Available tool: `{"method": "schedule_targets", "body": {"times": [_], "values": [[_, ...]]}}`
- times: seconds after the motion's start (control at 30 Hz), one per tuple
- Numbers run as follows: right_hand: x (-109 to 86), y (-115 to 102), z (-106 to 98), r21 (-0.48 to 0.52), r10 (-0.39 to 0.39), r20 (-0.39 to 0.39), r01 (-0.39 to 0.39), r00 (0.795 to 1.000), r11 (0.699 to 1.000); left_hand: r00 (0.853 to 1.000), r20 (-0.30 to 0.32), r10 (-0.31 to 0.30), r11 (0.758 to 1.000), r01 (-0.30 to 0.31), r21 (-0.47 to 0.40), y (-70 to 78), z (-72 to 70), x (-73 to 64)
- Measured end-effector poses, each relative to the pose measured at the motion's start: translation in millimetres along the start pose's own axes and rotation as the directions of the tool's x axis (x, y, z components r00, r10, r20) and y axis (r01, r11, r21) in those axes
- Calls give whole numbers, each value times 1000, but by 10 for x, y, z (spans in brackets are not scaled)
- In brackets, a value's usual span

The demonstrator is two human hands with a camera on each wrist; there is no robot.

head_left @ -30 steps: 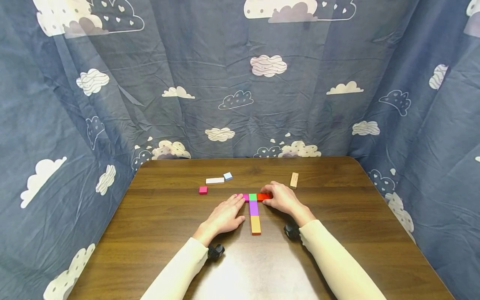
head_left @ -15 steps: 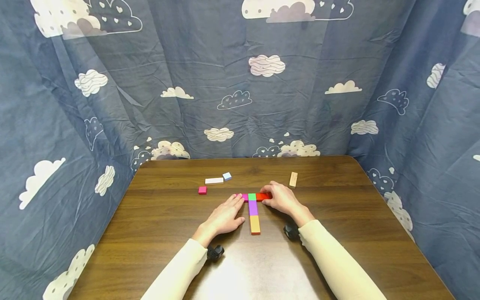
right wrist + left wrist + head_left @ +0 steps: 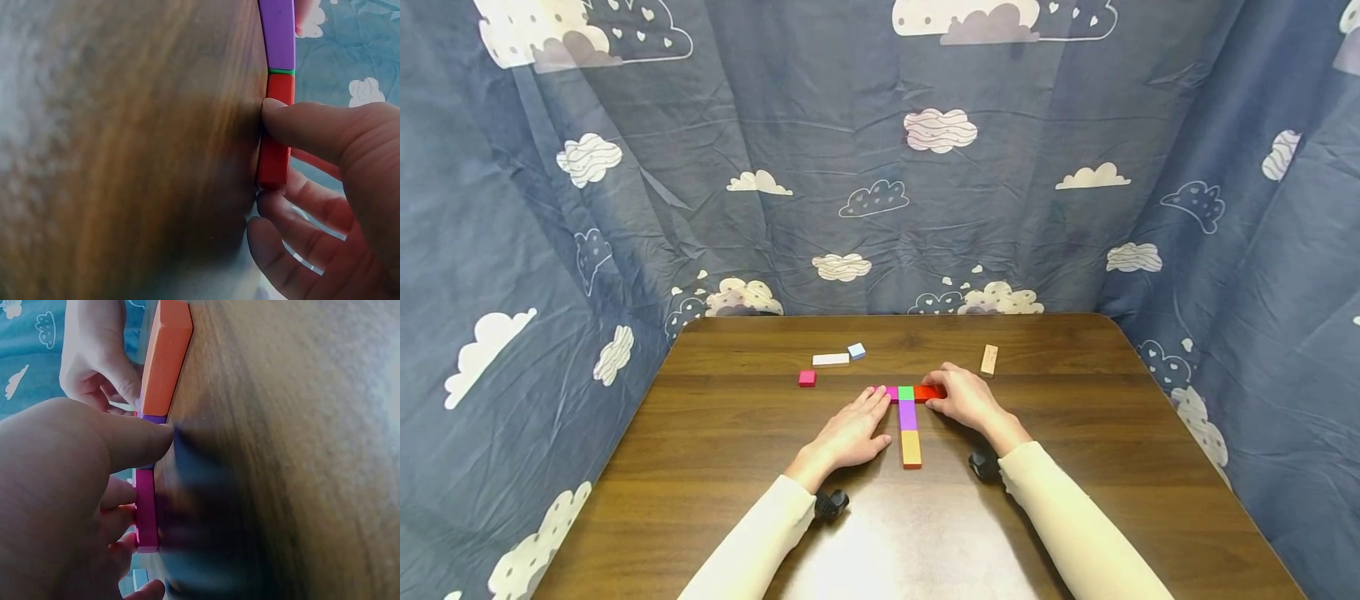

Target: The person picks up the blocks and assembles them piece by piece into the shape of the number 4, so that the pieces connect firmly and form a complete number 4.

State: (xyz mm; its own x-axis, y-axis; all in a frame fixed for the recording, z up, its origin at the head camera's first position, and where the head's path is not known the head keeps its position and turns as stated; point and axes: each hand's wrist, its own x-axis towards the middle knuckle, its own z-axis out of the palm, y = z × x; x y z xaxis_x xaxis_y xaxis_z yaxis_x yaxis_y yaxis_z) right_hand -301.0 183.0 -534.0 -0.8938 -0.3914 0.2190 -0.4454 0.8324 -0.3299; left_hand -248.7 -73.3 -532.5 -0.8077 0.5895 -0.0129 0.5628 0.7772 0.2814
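Observation:
Colored wooden blocks form a T on the table in the head view. A magenta block (image 3: 147, 515), a green block (image 3: 906, 392) and a red block (image 3: 274, 165) make its crossbar. The stem is a purple block (image 3: 907, 415) followed by an orange block (image 3: 911, 448). My left hand (image 3: 847, 429) lies with extended fingertips on the magenta block, thumb out toward the stem. On the other side, my right hand (image 3: 967, 400) pinches the red block between thumb and index finger. Its remaining fingers curl loosely past the block's outer end.
Behind the T to the left lie a crimson block (image 3: 807, 379), a white block (image 3: 831, 360) and a light blue block (image 3: 857, 351). A natural wood block (image 3: 988, 360) sits behind my right hand. The brown table (image 3: 715, 467) ends at a cloud-patterned curtain (image 3: 820, 225).

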Motion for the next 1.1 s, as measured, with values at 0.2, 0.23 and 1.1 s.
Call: {"method": "schedule_targets", "body": {"times": [0.2, 0.23, 1.1], "values": [[-2, 2, 3, 9, 6, -8, -6, 1000, 1000, 1000, 2, -9, 1000, 9, 3, 13, -13, 13], [-3, 1, 2, 10, 7, -10, -7, 1000, 1000, 1000, 2, -10, 1000, 10, 2, 16, -19, 15], [-10, -18, -441, -11, 38, -8, -38, 999, 999, 998, -55, -15, 999, 12, -38, 46, -66, -63]]}}
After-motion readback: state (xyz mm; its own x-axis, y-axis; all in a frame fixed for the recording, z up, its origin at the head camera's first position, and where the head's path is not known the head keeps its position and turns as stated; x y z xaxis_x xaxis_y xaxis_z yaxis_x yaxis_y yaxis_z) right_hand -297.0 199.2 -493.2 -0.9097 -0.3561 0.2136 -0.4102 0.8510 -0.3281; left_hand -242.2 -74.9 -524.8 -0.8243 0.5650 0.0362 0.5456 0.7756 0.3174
